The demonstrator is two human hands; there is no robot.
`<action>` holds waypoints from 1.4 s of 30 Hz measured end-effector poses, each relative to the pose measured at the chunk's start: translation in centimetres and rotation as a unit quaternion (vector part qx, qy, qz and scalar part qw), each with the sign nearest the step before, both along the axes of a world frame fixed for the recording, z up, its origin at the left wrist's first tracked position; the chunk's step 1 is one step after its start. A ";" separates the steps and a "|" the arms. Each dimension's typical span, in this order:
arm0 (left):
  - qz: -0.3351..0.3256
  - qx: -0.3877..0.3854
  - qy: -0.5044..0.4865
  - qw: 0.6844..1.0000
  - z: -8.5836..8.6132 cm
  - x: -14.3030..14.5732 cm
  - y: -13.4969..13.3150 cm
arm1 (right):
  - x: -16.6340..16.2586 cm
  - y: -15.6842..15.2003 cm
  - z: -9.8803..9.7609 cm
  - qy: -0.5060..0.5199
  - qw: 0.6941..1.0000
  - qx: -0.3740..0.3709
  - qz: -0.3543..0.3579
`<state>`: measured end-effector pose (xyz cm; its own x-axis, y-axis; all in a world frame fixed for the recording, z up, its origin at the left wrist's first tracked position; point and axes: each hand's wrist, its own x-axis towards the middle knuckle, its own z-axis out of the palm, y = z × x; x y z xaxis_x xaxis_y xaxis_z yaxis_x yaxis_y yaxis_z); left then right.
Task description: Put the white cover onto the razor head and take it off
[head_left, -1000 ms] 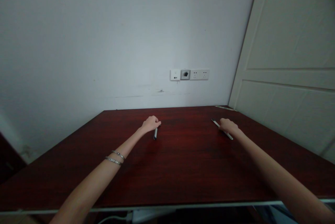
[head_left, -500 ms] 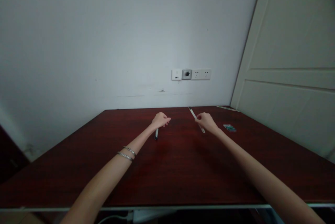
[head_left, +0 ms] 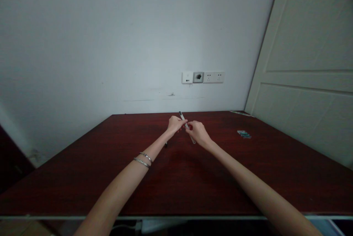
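Note:
A slender white stick with a dark far end slants between my hands, over the middle of the table. My right hand is closed on its lower part, and the near end pokes out below the fingers. My left hand meets it from the other side, its thumb and fingertips closed at the stick's middle. Beneath my left wrist lies a second thin item, its dark end showing and most of it hidden by the arm. I cannot make out its kind.
A small clear packet with greenish contents lies on the dark red table at the right. A pale strip is at the back right edge. Behind stands a white wall with sockets; a pale panelled door is at the right.
My right hand has moved left, bringing the white stick to the middle. My left hand has shifted slightly right and now touches the stick. The thin item under my left wrist stays put.

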<state>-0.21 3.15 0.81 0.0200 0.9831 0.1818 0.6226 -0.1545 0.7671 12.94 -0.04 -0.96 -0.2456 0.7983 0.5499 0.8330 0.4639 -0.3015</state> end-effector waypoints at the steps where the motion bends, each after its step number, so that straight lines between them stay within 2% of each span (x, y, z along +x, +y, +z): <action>1: -0.001 -0.003 0.005 1.000 0.1 -0.1 0.0 | -0.1 -0.1 0.0 -0.006 1.000 0.000 -0.002; 5: -0.010 -0.021 0.039 0.999 0.8 -0.4 0.4 | -0.3 -0.2 -0.1 -0.005 1.000 -0.009 0.003; 10: -0.039 -0.080 0.131 0.987 1.4 -1.1 1.9 | 0.2 -0.3 0.0 0.067 0.997 -0.026 0.026; 18: -0.089 -0.194 0.244 0.946 0.3 -0.9 3.2 | 0.9 -0.4 -1.0 0.101 0.992 -0.076 0.024; 30: -0.085 -0.226 0.293 0.925 -1.9 -1.4 4.5 | 0.6 0.0 -2.1 0.088 0.991 -0.099 0.024; 42: -0.088 -0.224 0.331 0.912 -2.2 -1.1 4.0 | 0.7 0.2 -2.5 0.088 0.990 -0.106 0.032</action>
